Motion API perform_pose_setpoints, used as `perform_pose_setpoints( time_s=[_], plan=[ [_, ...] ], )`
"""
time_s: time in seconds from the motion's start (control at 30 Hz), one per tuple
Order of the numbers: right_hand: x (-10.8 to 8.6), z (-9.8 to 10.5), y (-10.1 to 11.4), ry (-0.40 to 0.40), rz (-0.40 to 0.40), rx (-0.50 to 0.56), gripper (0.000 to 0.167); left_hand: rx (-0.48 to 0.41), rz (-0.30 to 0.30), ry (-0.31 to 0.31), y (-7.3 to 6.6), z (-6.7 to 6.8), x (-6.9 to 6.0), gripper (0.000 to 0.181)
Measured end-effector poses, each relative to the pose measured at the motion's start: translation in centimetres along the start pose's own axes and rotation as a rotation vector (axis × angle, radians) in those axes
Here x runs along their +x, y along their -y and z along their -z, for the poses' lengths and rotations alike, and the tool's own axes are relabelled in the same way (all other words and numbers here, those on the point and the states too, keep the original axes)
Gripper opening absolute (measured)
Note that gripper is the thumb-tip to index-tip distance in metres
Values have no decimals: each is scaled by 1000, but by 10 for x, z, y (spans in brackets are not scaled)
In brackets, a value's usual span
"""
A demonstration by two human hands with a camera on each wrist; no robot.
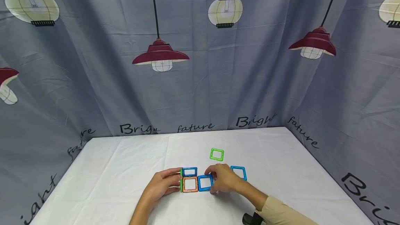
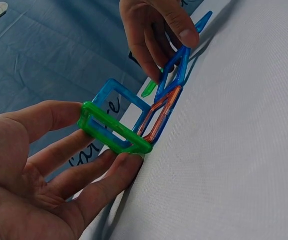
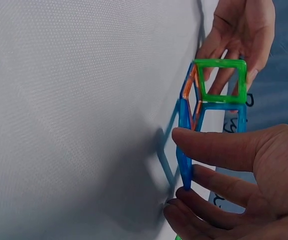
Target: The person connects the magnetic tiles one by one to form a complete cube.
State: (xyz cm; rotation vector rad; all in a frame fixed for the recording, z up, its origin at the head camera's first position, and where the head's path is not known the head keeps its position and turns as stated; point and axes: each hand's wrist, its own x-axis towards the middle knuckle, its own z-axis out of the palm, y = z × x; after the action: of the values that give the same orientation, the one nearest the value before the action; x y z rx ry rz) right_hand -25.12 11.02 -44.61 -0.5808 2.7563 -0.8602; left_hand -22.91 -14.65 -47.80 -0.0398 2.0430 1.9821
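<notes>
My left hand [image 1: 160, 185] holds a green square magnetic tile [image 2: 116, 129] that stands on edge, its index finger at one corner and its thumb at another. Beside that tile, an orange square tile [image 1: 190, 184] lies low over the cloth, and a blue tile [image 1: 189, 172] stands along its far side. My right hand [image 1: 223, 178] pinches another blue square tile [image 1: 205, 183] between thumb and fingers. That tile's left edge meets the orange tile's right edge. In the right wrist view, the pinched tile [image 3: 184, 155] appears nearly edge-on.
A loose green square tile [image 1: 217, 154] lies farther back on the white-covered table [image 1: 134, 159]. A light blue tile [image 1: 239, 173] lies just beyond my right hand, partly covered by it. A grey printed curtain [image 1: 193, 96] hangs behind the table and at its sides.
</notes>
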Motion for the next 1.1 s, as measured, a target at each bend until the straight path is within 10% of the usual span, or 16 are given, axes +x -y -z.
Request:
perform_pose_setpoints(
  time_s=[1.1],
  plan=[
    [-2,1,20,-97,86,120,57,-1,0,-6,1,-1,1,51]
  ],
)
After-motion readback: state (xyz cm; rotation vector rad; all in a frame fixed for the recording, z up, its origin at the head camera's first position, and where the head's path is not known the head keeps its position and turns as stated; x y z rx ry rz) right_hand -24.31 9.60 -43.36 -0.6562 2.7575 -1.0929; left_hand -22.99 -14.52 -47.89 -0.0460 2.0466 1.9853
